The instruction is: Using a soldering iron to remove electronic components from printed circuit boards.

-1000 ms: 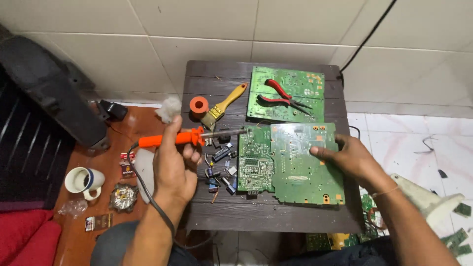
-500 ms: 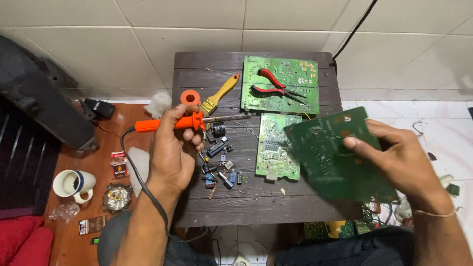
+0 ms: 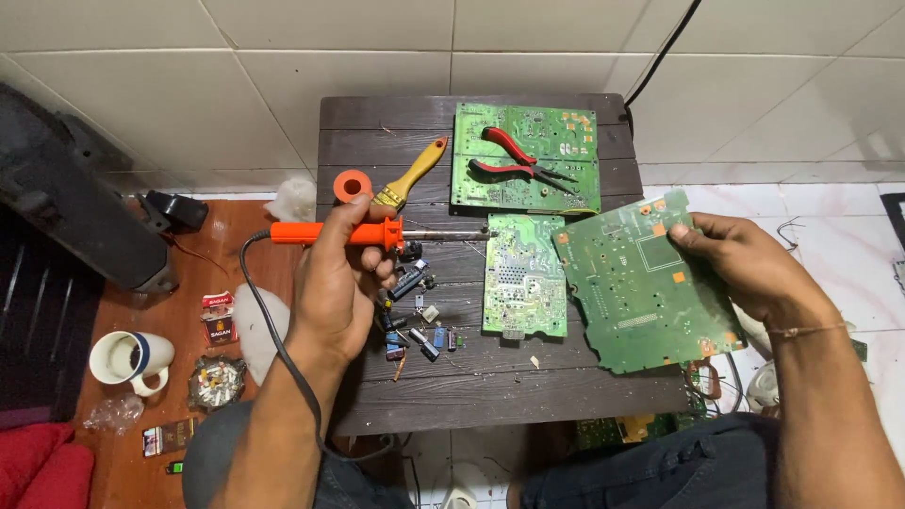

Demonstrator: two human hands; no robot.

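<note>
— How do the hands sit?

— The left hand [image 3: 341,283] is curled in a fist around the orange handle of a soldering iron [image 3: 377,233], which lies level, its metal tip pointing right and touching the left edge of a small green circuit board [image 3: 524,275] flat on the worktop [image 3: 396,127]. The right hand [image 3: 740,264] pinches the top right corner of a bigger green circuit board [image 3: 636,287], thumb on its face, holding it tilted over the worktop's right edge.

— How many boards?

— Three: the held one, the small one beside it, and a third board [image 3: 556,127] lying flat at the back, with one pair of red-handled pliers [image 3: 517,160] on top.

— What else is there?

— One paintbrush [image 3: 407,179] with a yellow handle, one orange ring-shaped spool [image 3: 353,184], and a scatter of little loose components [image 3: 419,330], black and blue, just under the left hand. I cannot count those.

— And the surfaces?

— The worktop is dark slatted wood, small and square. The floor around it is pale tile. A black cord [image 3: 273,320] trails from the iron across the left forearm.
</note>
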